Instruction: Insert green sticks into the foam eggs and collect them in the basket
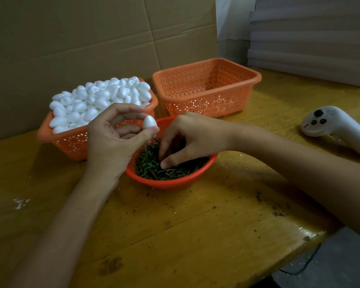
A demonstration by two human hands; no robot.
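Egg (pixel 149 122) pinched by L hand (pixel 112 140), just above stick bowl (pixel 166 183).
Foam prob. light, dents easy: hold sides softly. R hand (pixel 192 136) curls into green sticks (pixel 175 173); can't tell if gripping one.

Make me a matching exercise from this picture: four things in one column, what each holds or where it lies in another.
Things: 1 left hand; 2 round orange plastic bowl; 3 rear rectangular orange plastic basket; 4 white plastic controller.
States: A holds thin green sticks; B lies on the wooden table; C pinches one white foam egg; D no eggs visible inside.
Pairs: 1-C; 2-A; 3-D; 4-B.
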